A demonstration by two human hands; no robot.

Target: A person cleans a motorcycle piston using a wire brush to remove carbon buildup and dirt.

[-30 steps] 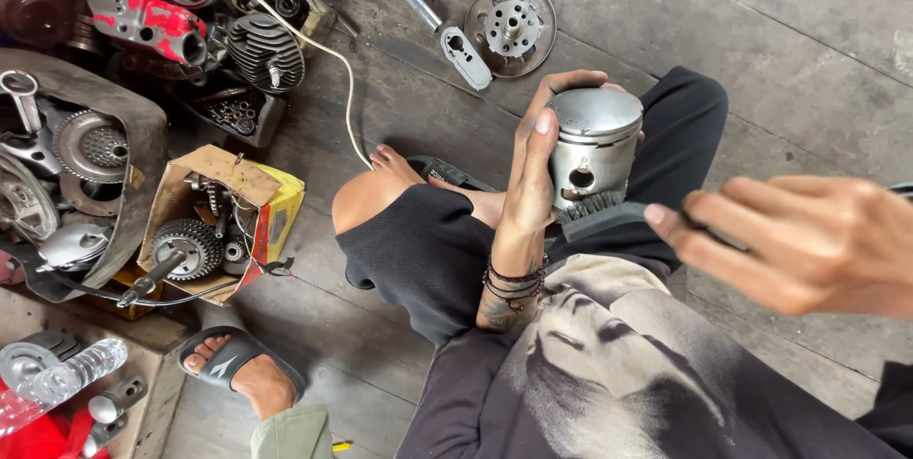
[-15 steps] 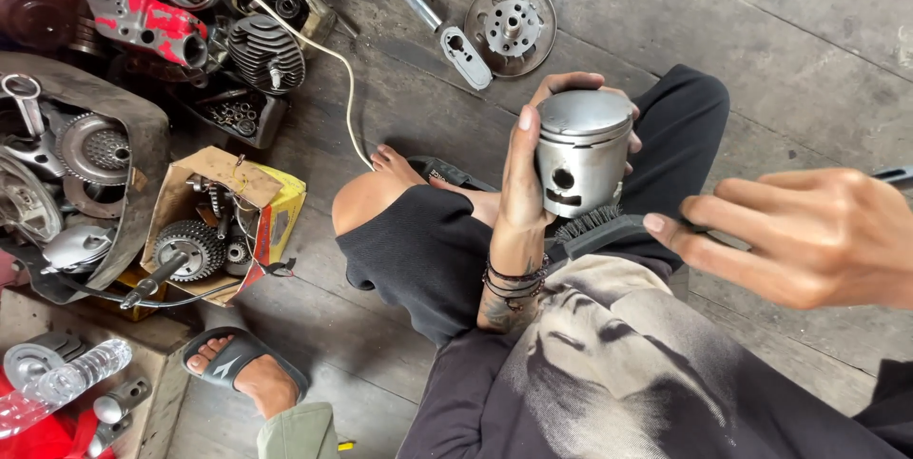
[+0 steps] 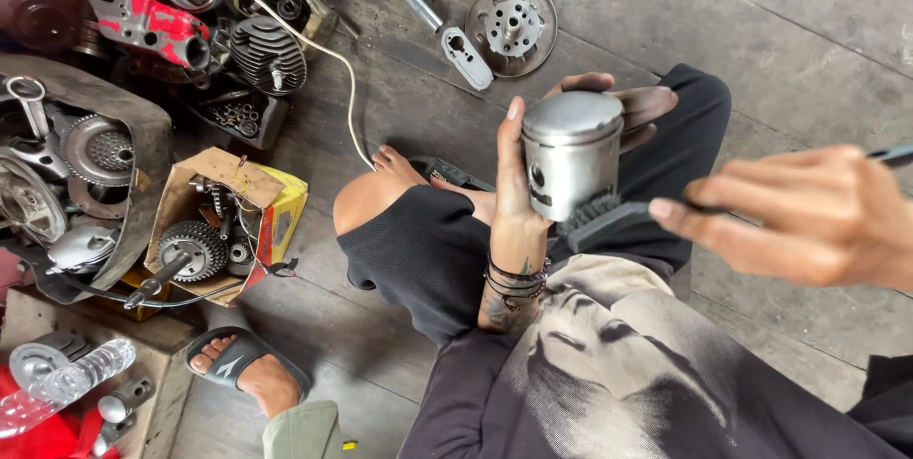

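Piston, a dull silver cylinder, sits upright in your left hand above your knee, thumb up one side and fingers wrapped behind it. Keep that grip firm and turn the skirt a little at a time, so the bristles reach all round. Your right hand is closed around the brush handle, bristles pressed against the piston's lower edge.

We see our left hand wrapped around an upright metal piston, while our right hand presses a dark brush against its lower side. Far left, a cardboard box holds gears.
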